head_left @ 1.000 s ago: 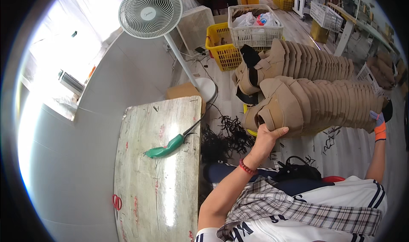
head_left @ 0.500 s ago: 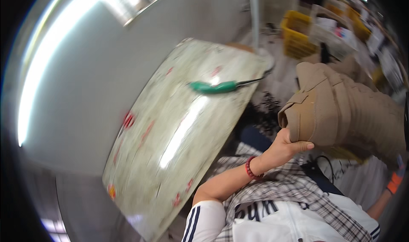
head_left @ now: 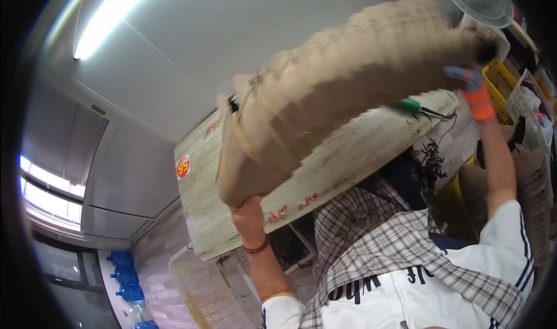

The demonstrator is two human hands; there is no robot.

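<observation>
Mfg workshop, stacked tan pcs (head_left: 348, 68), worn worktable (head_left: 342, 172), grn tool (head_left: 409, 104), blk scraps (head_left: 428, 162) on flr (head_left: 162, 271)

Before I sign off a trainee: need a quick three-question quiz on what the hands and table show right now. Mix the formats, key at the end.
1. True or false: a stack of tan pieces stretches from the person's left hand to the right hand.

2. Which hand wears a glove with an orange cuff?
A) Left
B) Right
C) Neither

3. Fill in the blank: the green-handled tool lies on the ____.

Key:
1. True
2. B
3. Table
</observation>
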